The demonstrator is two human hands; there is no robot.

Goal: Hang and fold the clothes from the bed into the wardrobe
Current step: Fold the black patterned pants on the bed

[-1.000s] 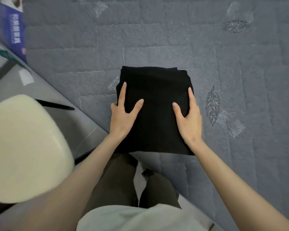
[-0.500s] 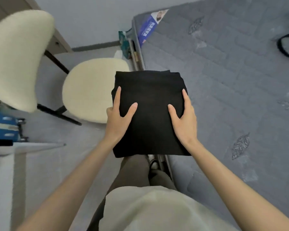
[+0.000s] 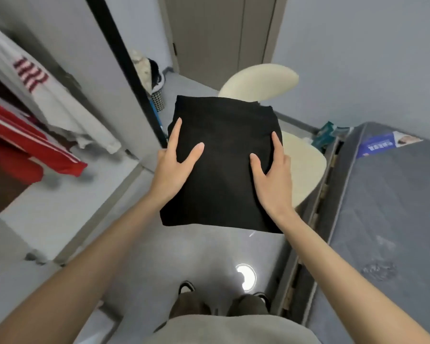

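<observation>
Folded black garment (image 3: 224, 155), carried flat between my left hand (image 3: 173, 170) and right hand (image 3: 273, 180).
A neat, roughly square stack, held level in the air above the floor. I grip its two side edges, thumbs on top. The bed (image 3: 387, 194) lies to its right, and the wardrobe (image 3: 47, 207), with a red garment (image 3: 23, 145) and a white garment (image 3: 60, 100) hanging, to its left.

The folded black fabric garment (image 3: 224, 167) is plain. The red hanging garment (image 3: 23, 147) has white stripes; the white hanging garment (image 3: 60, 103), red stripes. The cream padded chair (image 3: 305, 167) is unpatterned. The grey quilted mattress (image 3: 392, 214) carries a blue label (image 3: 379, 146).
</observation>
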